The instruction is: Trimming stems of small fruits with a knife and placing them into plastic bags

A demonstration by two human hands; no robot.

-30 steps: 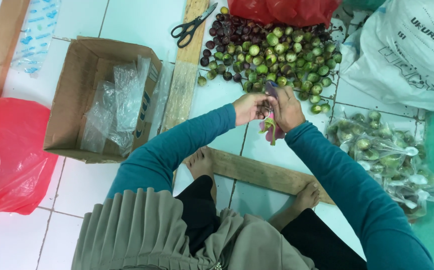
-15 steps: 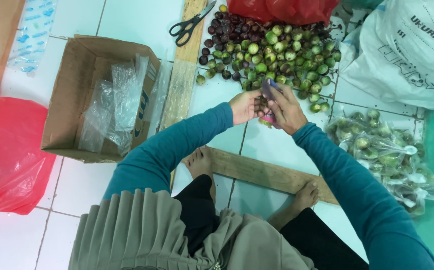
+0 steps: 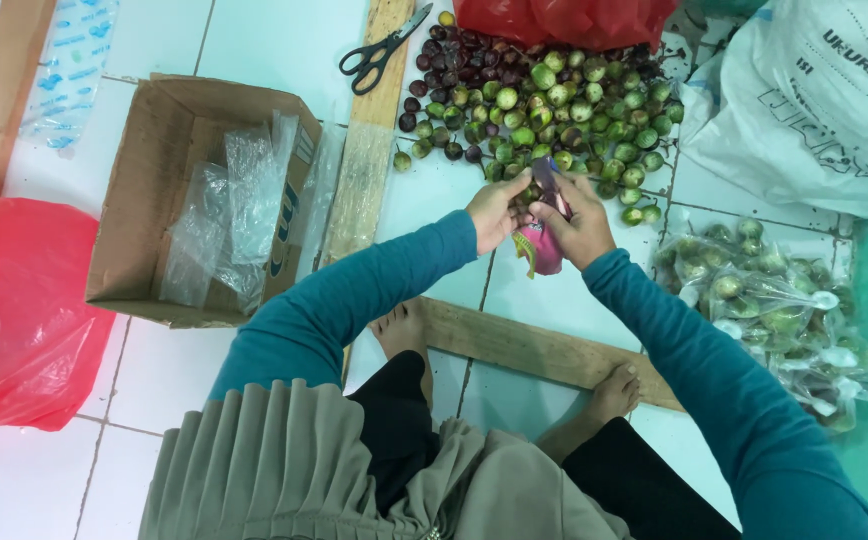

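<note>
A heap of small round green and dark purple fruits point(image 3: 554, 95) lies on the white tiled floor in front of me. At its near edge, both hands are closed on a small pink bag point(image 3: 540, 250) that hangs between them. My left hand point(image 3: 497, 210) grips the bag's left side, its fingertips touching green fruits. My right hand point(image 3: 581, 225) pinches the right side and the bag's dark upper flap point(image 3: 546, 180). What is inside the bag is hidden.
Black scissors point(image 3: 384, 48) lie on a wooden plank point(image 3: 369, 170). An open cardboard box point(image 3: 149, 190) holds clear plastic bags. Red plastic bags lie at the left point(image 3: 14, 300) and top point(image 3: 564, 20). To the right are a white sack point(image 3: 814, 110) and filled clear fruit packets point(image 3: 774, 310). My bare feet rest by a wooden slat point(image 3: 524, 345).
My hands stayed at the near edge of the heap, shifting only slightly. The pink bag now hangs lower and shows more between them.
</note>
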